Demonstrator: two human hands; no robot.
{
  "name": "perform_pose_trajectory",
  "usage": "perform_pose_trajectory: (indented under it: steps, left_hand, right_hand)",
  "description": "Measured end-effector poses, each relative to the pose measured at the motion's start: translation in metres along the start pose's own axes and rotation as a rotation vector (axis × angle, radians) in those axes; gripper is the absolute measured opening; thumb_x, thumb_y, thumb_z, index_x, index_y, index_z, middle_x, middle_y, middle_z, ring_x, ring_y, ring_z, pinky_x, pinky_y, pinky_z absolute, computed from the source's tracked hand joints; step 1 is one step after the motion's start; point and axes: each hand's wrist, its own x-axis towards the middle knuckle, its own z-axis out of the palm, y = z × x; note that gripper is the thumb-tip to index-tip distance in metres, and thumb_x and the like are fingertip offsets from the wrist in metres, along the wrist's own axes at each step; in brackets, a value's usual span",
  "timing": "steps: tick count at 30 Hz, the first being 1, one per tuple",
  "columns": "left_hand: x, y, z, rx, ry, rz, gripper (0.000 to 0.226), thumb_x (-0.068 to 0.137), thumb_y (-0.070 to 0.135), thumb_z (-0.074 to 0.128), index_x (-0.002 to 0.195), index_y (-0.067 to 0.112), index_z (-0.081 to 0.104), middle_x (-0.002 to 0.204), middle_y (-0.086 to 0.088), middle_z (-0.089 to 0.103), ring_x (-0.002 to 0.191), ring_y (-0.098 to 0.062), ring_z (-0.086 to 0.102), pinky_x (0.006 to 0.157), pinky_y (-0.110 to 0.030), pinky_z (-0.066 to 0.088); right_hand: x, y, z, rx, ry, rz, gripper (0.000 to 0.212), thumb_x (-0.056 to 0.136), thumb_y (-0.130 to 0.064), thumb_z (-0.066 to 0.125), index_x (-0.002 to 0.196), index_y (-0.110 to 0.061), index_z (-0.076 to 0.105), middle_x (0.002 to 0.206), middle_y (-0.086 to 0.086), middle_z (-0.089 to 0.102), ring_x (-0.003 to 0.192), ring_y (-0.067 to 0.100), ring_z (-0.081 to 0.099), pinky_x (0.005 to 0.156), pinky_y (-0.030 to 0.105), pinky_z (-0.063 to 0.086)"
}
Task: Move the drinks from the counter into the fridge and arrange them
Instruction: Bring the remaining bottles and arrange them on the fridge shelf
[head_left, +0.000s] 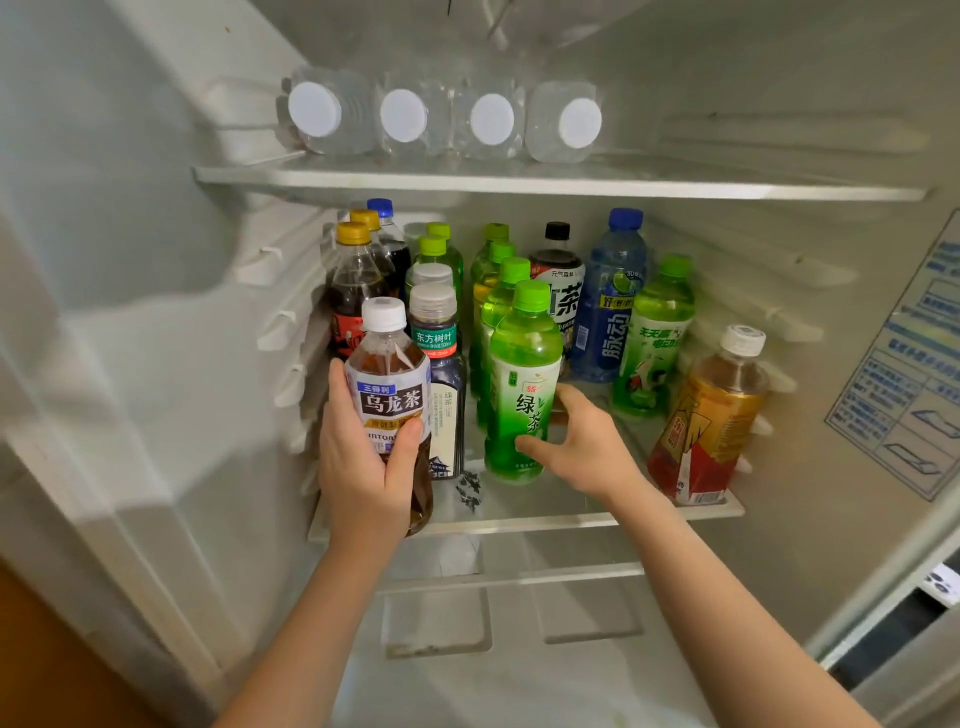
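An open white fridge is being viewed from above, and its middle glass shelf is being crowded with upright bottles. On the upper shelf, four water bottles are being kept lying down, white caps outward. A printed sticker is being shown on the right wall. Cola bottles are being stood at the back left, dark tea bottles beside them and a blue bottle further right. An amber tea bottle is being leaned near the right wall. The oolong tea bottle is being held upright at the shelf's front left by the left grip, which is wrapped round its label. The green tea bottle, standing mid-shelf, is being clasped low down by the right grip, thumb in front and fingers behind.
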Motion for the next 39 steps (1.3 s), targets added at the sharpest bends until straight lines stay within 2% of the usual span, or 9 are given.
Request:
perform_pose_trajectory:
  steps: [5,10,18,22,26,34,39]
  left_hand:
    - [0.000,-0.001,-0.001,0.005,0.014,-0.017,0.080,0.083,0.047,0.048,0.150,0.017,0.018,0.148,-0.008,0.039,0.132,-0.022,0.042,0.109,-0.044,0.036]
    - [0.000,-0.001,0.000,-0.006,0.031,-0.037,0.077,0.081,0.049,0.048,0.148,0.031,0.016,0.148,-0.003,0.039,0.131,-0.017,0.041,0.108,-0.037,0.034]
    - [-0.001,0.001,0.001,-0.015,0.041,-0.052,0.074,0.078,0.049,0.048,0.144,0.037,0.015,0.145,0.003,0.038,0.130,-0.016,0.043,0.103,-0.026,0.032]
    - [0.000,0.002,0.001,-0.002,0.026,-0.076,0.082,0.078,0.049,0.048,0.150,0.023,0.019,0.147,-0.002,0.040,0.130,-0.020,0.044,0.106,-0.037,0.037]
    - [0.001,0.004,0.001,0.013,0.018,-0.078,0.084,0.078,0.048,0.048,0.150,0.017,0.019,0.146,-0.005,0.041,0.130,-0.021,0.045,0.107,-0.044,0.039]
    - [0.000,0.002,0.004,0.002,0.041,-0.056,0.081,0.080,0.045,0.048,0.150,0.017,0.019,0.144,-0.005,0.043,0.128,-0.021,0.047,0.106,-0.044,0.040]
    - [-0.001,0.000,0.004,-0.040,0.060,-0.033,0.077,0.082,0.045,0.049,0.149,0.021,0.020,0.138,0.013,0.041,0.125,-0.013,0.047,0.103,-0.032,0.038]
  right_hand:
    - [0.000,-0.002,0.010,0.012,0.032,-0.012,0.063,0.072,-0.023,0.081,0.126,-0.014,0.051,0.114,-0.005,0.063,0.095,0.003,0.053,0.083,0.016,0.039]
    - [0.000,-0.004,0.014,0.024,0.037,-0.022,0.062,0.072,-0.024,0.081,0.126,-0.015,0.052,0.112,-0.006,0.063,0.094,0.002,0.052,0.081,0.013,0.037]
    - [0.001,-0.005,0.018,0.052,0.017,-0.026,0.062,0.073,-0.024,0.080,0.127,-0.015,0.051,0.115,-0.003,0.064,0.097,0.007,0.056,0.085,0.018,0.042]
    - [-0.001,-0.002,0.015,0.041,0.026,-0.048,0.060,0.073,-0.026,0.079,0.125,-0.016,0.052,0.109,-0.007,0.064,0.093,0.006,0.057,0.081,0.017,0.042]
    - [-0.002,0.004,0.007,0.026,0.019,-0.059,0.058,0.073,-0.028,0.079,0.123,-0.015,0.052,0.101,-0.012,0.061,0.089,0.005,0.056,0.076,0.014,0.040]
    - [0.001,0.011,0.006,0.053,0.005,-0.053,0.063,0.074,-0.027,0.079,0.128,-0.016,0.049,0.116,-0.006,0.061,0.102,0.009,0.056,0.088,0.022,0.043]
    - [0.000,0.011,0.007,0.074,0.008,-0.015,0.067,0.073,-0.027,0.079,0.131,-0.017,0.046,0.120,-0.005,0.060,0.105,0.007,0.054,0.091,0.023,0.043]
